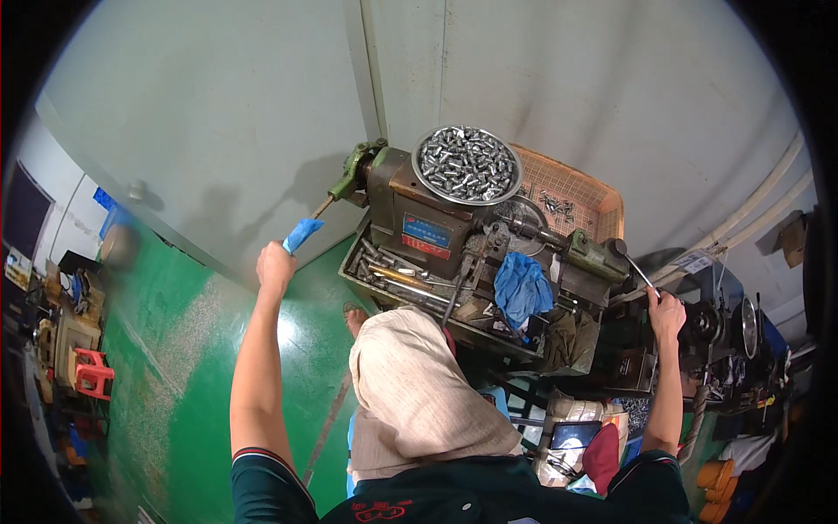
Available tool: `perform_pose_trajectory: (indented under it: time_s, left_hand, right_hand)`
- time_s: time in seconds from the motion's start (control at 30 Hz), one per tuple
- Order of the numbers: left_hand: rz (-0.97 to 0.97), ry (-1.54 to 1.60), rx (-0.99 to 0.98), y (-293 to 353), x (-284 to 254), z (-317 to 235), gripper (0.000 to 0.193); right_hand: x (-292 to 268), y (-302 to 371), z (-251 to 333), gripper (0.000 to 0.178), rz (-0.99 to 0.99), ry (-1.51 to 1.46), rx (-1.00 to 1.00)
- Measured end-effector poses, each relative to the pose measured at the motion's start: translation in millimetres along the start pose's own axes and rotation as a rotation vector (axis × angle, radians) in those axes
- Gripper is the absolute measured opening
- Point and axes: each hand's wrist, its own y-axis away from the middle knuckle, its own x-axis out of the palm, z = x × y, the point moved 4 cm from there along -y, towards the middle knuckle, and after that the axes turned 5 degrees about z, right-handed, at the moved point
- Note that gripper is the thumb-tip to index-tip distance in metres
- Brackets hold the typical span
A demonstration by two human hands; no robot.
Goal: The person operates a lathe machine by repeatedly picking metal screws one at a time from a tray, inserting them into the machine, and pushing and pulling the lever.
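My left hand (275, 266) is closed round the end of a lever (324, 207), whose grip is wrapped in blue cloth (305, 233). This lever joins a green fitting (349, 177) at the left end of a small bench lathe (393, 199). Out to the right, my right hand (666, 316) wraps round a thin metal lever (639, 272) that runs up to the green tailstock (596, 257). On top of the headstock sits a round metal bowl (476, 203) heaped with small shiny metal parts (467, 162).
Behind the lathe stands a woven basket (616, 220) with a few metal parts inside. Rods and tools fill the lathe's tray (410, 301); a blue rag (524, 286) hangs at its middle. Beige cloth (419, 384) covers my lap. A red stool (92, 374) stands far left on the green floor.
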Motion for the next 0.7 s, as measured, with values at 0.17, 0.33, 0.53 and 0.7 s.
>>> perform_pose_trajectory:
  time_s: [0.17, 0.33, 0.53, 0.7]
  left_hand:
    - [0.003, -0.028, 0.000, -0.4, -0.7, -0.5, 0.019]
    - [0.012, -0.009, -0.015, -0.8, 0.4, -0.5, 0.018]
    - [-0.003, 0.007, -0.014, 0.7, 0.6, -0.4, 0.018]
    - [0.002, 0.002, -0.003, -2.6, 2.5, 1.8, 0.018]
  right_hand:
    - [-0.6, 2.4, 2.3, 0.050, 0.055, 0.016, 0.054]
    - [-1.5, 3.7, 4.6, 0.051, 0.066, 0.022, 0.082]
    - [-0.7, 2.2, 4.4, 0.051, 0.092, 0.031, 0.090]
    - [1.4, 2.7, 0.1, 0.049, 0.099, -0.013, 0.066]
